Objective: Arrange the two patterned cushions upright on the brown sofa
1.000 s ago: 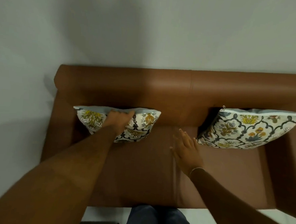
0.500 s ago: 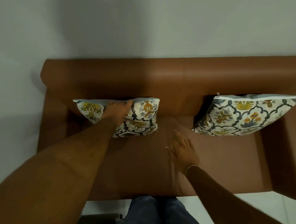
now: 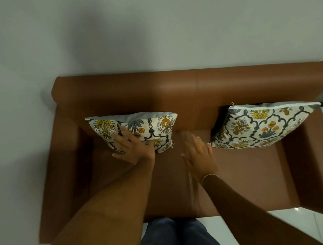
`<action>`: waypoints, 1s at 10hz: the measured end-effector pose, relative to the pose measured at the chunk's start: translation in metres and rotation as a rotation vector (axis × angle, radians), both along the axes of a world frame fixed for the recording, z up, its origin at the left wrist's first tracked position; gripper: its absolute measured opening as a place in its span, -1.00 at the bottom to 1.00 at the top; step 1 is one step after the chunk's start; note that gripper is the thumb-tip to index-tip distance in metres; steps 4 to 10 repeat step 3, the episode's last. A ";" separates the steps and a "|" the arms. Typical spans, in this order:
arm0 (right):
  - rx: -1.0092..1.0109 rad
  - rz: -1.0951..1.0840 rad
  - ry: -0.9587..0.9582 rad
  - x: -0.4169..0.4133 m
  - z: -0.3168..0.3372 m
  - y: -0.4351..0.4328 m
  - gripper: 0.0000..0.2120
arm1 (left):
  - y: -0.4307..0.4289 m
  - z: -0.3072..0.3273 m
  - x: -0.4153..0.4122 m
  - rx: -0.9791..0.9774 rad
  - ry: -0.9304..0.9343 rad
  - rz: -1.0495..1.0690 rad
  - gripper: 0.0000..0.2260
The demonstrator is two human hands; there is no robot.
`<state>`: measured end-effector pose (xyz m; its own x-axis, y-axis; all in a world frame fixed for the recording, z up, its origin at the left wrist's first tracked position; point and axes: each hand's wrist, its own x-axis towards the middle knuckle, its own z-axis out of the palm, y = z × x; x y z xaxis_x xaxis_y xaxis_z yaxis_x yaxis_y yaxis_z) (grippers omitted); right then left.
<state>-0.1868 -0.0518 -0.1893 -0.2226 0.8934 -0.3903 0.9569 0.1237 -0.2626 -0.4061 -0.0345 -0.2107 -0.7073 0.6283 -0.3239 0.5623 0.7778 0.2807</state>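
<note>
brown sofa: bare seat between cushions | left cushion, right cushion: upright, long edges along backrest | left hand flat, open on left cushion | right hand open, empty

Two cushions stand on the sofa seat against its backrest: left cushion, right cushion, well apart.

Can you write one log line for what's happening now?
left hand: flat on left cushion | right hand: open, empty | right cushion: leaning on sofa
</note>
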 end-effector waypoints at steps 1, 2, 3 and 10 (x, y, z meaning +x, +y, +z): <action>0.140 -0.059 0.001 0.004 0.010 0.004 -0.48 | -0.012 0.015 0.019 0.073 0.164 -0.429 0.07; 0.266 -0.097 0.030 0.005 0.037 0.012 -0.47 | -0.022 0.041 0.037 0.158 0.251 -0.750 -0.01; 0.369 -0.100 0.051 0.006 0.055 0.022 -0.43 | -0.019 0.057 0.054 0.247 0.265 -0.800 -0.08; 0.369 -0.100 0.051 0.006 0.055 0.022 -0.43 | -0.019 0.057 0.054 0.247 0.265 -0.800 -0.08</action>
